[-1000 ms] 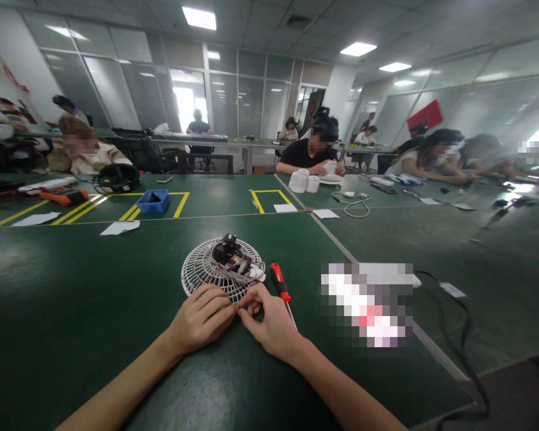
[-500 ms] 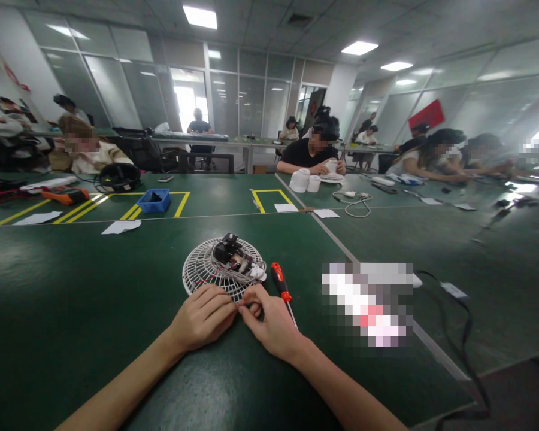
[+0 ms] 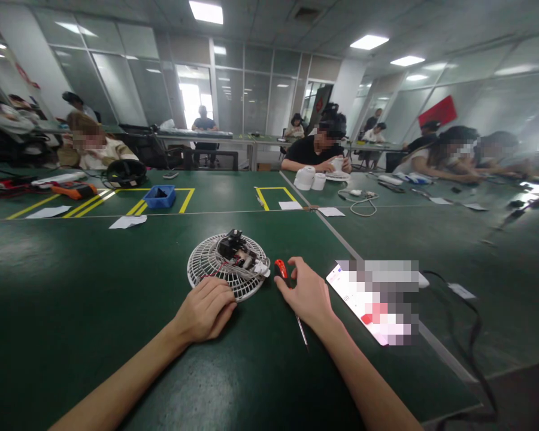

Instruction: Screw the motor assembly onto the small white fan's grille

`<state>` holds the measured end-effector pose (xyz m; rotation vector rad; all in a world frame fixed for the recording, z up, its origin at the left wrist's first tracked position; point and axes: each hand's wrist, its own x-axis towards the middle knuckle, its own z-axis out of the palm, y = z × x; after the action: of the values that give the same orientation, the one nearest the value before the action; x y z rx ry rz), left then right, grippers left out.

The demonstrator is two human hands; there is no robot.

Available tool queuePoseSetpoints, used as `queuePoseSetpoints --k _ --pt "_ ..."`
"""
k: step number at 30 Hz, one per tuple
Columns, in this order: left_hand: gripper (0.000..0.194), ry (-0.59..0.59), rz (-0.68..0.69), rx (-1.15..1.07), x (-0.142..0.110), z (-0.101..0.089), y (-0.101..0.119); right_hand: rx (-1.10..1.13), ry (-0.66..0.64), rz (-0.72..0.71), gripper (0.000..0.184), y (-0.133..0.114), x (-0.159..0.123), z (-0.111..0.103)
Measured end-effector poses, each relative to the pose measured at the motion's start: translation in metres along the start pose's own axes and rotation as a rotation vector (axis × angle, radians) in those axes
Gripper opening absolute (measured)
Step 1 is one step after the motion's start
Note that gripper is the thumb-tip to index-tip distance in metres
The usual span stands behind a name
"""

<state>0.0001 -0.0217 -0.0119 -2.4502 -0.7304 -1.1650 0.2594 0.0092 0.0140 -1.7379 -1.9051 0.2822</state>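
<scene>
A round white fan grille lies on the green table, carrying a black motor assembly with wires and a white connector. My left hand rests at the grille's near rim, its fingers together and curled over the edge; their tips are partly hidden. To the right of the grille lies a red and black screwdriver, its shaft pointing toward me. My right hand is over the screwdriver, thumb and forefinger apart on either side of the handle.
A lit phone lies right of my right hand, partly blurred out, near a black cable. Farther off are a blue bin, paper slips and white rolls or cups. A co-worker across the table handles a white part.
My right hand has left the grille's rim and moved right to the screwdriver, its fingers spreading. My left hand stays at the rim. The view has shifted slightly.
</scene>
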Motion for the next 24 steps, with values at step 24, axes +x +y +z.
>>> queuePoseSetpoints --k 24 --pt "0.016 0.08 -0.211 -0.119 -0.009 0.001 -0.007 1.182 -0.085 0.218 0.064 -0.008 0.001 0.005"
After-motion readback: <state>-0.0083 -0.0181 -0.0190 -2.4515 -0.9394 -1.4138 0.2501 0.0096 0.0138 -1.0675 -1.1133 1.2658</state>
